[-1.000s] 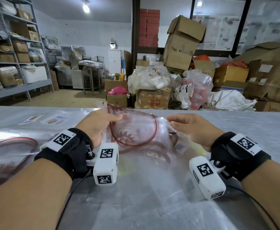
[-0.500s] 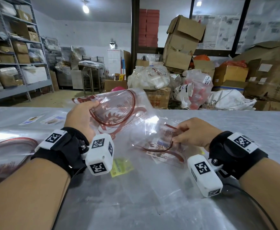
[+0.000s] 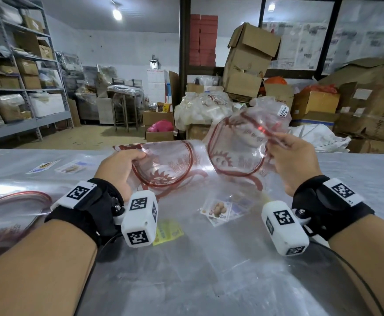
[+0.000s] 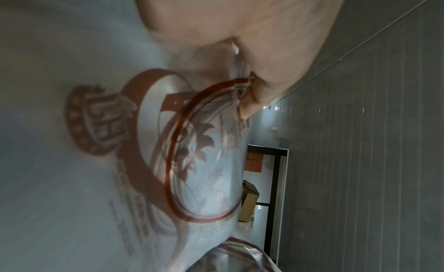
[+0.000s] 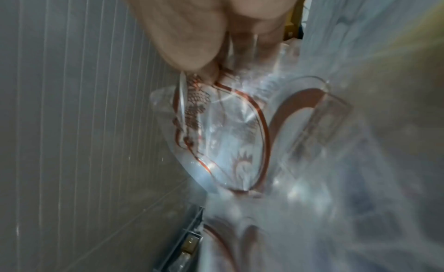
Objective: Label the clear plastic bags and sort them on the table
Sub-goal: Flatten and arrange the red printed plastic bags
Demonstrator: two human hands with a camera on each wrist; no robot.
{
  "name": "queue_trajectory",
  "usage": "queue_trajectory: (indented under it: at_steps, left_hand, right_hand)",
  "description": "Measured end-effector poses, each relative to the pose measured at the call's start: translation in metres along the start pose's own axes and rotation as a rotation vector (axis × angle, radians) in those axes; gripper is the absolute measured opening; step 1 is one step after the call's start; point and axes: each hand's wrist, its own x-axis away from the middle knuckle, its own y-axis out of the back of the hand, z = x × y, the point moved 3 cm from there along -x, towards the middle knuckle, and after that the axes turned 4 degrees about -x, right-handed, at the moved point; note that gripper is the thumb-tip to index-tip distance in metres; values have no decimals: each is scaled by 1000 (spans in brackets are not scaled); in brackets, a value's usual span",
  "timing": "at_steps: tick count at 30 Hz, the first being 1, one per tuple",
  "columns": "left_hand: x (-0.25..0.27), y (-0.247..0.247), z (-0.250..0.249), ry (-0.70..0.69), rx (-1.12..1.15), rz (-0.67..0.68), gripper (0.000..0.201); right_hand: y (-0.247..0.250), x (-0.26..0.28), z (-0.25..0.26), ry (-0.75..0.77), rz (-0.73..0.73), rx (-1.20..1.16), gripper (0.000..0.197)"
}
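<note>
Since the earlier frame we have pulled apart what we held: our right hand (image 3: 292,160) has lifted its bag (image 3: 239,144) above the far edge of the table (image 3: 209,270), while our left hand (image 3: 118,169) keeps the other bag (image 3: 163,167) lower.

From the head view we count two clear bags with red print in hand, a third lying at the table's left edge (image 3: 11,213), two labels near the far left (image 3: 56,166), one picture label (image 3: 217,210) between our wrists and one yellow slip (image 3: 168,231).

At the left wrist, fingers (image 4: 264,82) pinch the bag's rim (image 4: 204,152).

At the right wrist, fingers (image 5: 192,53) pinch the other bag (image 5: 228,143).

We judge the separating step is in hand; next, laying one bag flat and picking up a label.
</note>
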Motion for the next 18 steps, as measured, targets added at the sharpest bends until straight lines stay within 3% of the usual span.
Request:
queue_trajectory:
  at_steps: [3, 6, 10, 14, 18]
  left_hand:
    - [-3, -1, 3, 4, -71, 10, 25]
    - [-4, -2, 5, -19, -147, 16, 18]
    - [-14, 1, 11, -20, -205, 36, 31]
    - [7, -9, 4, 43, -197, 76, 28]
    - [23, -18, 3, 163, -194, 238, 18]
  right_hand:
    - [7, -7, 5, 5, -50, -263, 18]
    - [9, -17, 5, -92, 67, -583, 14]
    - [2, -20, 9, -148, 229, -772, 19]
    - [-6, -18, 5, -158, 277, -734, 26]
    - [-16, -13, -7, -141, 300, -535, 28]
